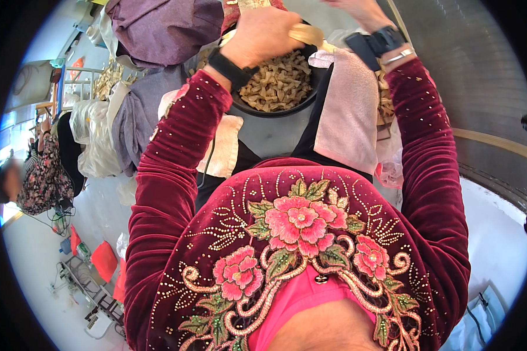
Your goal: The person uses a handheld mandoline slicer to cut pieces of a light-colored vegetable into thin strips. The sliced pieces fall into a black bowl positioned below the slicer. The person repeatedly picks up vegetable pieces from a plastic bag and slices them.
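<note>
My left hand (263,36), with a black band on its wrist, grips a pale yellow, pliable strip (305,34); both are slightly blurred. Below it, a round black basin (272,114) stands between my knees, filled with small tan knotted pieces (279,83) that look like dried strips tied up. Farther right, at the top edge, is my right hand (360,9). Its fingers are partly cut off by the picture's edge, and whether they hold anything is hidden. That wrist bears a black watch-like device and a bracelet.
Pink towels (347,118) lie over my thighs. Purple cloth (162,30) and grey-blue cloth (142,116) cover bulky things at left, beside plastic bags (94,140). Another person (41,171) is at far left. A dark panel (474,79) stands close on the right.
</note>
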`<state>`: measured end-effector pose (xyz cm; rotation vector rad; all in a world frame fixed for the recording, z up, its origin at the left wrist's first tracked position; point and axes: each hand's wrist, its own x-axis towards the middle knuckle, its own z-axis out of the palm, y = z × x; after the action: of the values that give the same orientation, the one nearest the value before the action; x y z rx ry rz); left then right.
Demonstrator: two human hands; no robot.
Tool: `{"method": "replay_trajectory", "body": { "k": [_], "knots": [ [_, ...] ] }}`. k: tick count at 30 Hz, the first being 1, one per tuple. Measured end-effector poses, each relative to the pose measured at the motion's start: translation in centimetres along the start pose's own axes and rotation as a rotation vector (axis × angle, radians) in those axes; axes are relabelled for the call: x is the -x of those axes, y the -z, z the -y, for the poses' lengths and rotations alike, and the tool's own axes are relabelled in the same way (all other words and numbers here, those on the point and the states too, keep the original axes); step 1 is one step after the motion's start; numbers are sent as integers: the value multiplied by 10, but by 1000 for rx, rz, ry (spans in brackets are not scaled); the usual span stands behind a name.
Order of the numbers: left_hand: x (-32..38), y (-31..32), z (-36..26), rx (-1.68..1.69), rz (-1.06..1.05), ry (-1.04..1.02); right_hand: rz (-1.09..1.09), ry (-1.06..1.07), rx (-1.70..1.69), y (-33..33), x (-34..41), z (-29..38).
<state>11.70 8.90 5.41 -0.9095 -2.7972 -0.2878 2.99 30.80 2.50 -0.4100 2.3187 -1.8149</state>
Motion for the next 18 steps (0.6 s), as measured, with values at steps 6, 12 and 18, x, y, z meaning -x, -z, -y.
{"method": "replay_trajectory", "body": {
  "k": [6, 12, 18],
  "knots": [
    [4, 5, -14, 120, -42, -346, 651, -207, -285, -79, -6, 19],
    [6, 10, 4, 183, -158, -469, 727, -242, -449, -89, -16, 33],
    [-4, 14, 0, 211, -413, -572, 742, -242, -602, -66, -17, 53]
  ]
}}
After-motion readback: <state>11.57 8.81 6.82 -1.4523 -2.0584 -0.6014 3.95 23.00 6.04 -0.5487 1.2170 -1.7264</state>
